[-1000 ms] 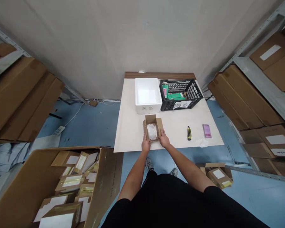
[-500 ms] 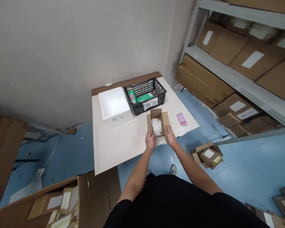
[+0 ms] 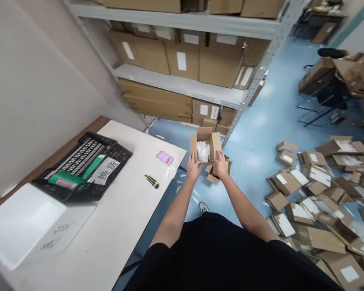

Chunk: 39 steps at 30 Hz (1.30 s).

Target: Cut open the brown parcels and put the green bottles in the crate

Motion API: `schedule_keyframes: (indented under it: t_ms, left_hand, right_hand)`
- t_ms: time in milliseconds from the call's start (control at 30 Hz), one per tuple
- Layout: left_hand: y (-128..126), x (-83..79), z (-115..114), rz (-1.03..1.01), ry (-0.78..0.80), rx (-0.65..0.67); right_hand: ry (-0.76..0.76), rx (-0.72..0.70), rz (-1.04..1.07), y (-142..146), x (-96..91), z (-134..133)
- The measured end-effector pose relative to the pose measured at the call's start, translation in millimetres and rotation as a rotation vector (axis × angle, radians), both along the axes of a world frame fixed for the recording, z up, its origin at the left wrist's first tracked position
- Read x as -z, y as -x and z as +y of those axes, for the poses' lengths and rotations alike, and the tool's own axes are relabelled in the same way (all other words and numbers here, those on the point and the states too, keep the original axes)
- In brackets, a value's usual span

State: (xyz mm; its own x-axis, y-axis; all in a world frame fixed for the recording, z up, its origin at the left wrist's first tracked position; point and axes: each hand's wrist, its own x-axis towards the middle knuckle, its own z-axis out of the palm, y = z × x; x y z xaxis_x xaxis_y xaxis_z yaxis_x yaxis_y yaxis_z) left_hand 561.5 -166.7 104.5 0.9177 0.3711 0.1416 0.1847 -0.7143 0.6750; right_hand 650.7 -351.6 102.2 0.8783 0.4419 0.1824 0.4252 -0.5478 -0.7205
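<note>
- Head view, what has changed: the person has turned rightward, and the small open cardboard box, which was over the worktop a second ago, is now out past its corner, over the blue floor.
- With the worktop no longer beneath it, the box appears to be borne by the two hands alone.
- The left hand has its fingers clamped on the box's near left corner; the right hand grips the near right corner likewise.
- The box is plain brown, matt and boxy, its flaps raised around a crumpled, glossy white plastic bag; what the bag contains, if anything, cannot be told.
- Partly hidden behind the box and right hand, another open carton sits on the floor.
- The worktop is smooth and pale; on it lie a slim yellow-and-black utility knife and a pixelated pink item.
- Farther left, a latticed black plastic crate holding smooth green packages stands beside a smooth-walled white bin.
- Ahead stands a grey metal shelf stacked with cartons; rightward, brown parcels with white labels lie heaped on the floor.
</note>
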Motion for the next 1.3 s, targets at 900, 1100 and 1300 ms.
schedule_keyframes:
  t_ms: [900,1100,1300]
  left_hand:
    - [28,-41.7,55,-0.127,0.105,-0.129]
    - [138,-55.4,118,-0.177,0.010,-0.345]
    - [285,-64.8,176,-0.089,-0.116,-0.608]
  right_hand:
    - [0.022,-0.085,-0.049,-11,-22.5,35]
    - [-0.005,-0.343,-0.182,61,-38.1,144]
    - [-0.095,-0.625,-0.356,171,-51.7,253]
